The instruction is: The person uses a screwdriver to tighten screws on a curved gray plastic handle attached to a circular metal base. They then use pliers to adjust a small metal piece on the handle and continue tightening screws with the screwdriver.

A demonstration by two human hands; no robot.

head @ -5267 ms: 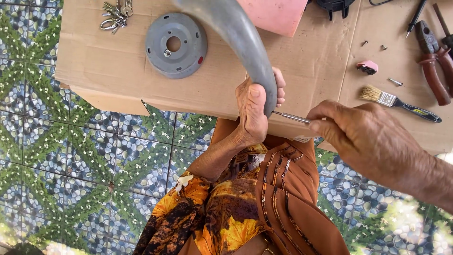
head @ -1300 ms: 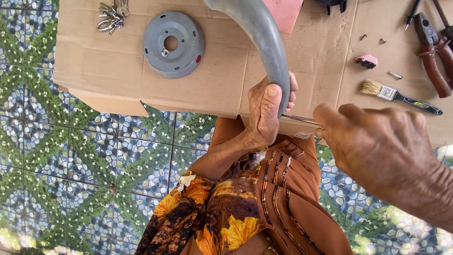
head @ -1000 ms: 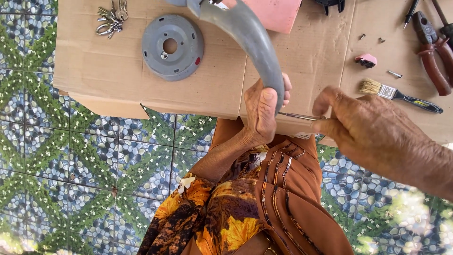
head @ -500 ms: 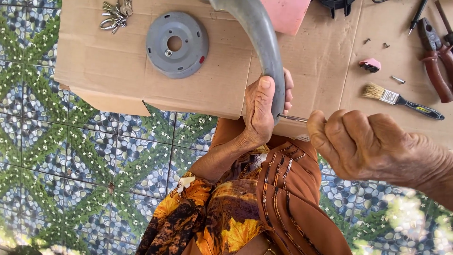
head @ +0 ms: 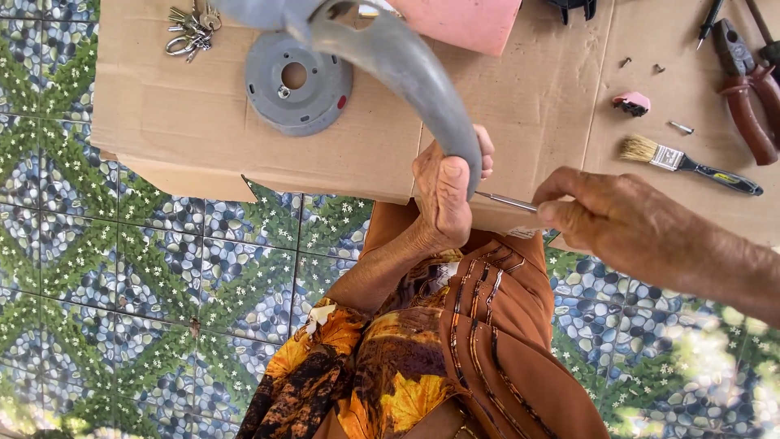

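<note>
My left hand grips the lower end of a curved grey blade-like part that rises to the top of the view. My right hand holds a thin metal screwdriver with its tip against the blade's end, right beside my left hand. Both hands work above a flattened cardboard sheet and my lap in brown and orange cloth.
On the cardboard lie a grey round disc, a bunch of keys, a pink slab, a small pink piece, a paintbrush, red-handled pliers and loose screws. Patterned floor tiles lie below.
The blade has swung and tilted slightly in my left hand. My right hand has shifted around the screwdriver, staying at the blade's end.
</note>
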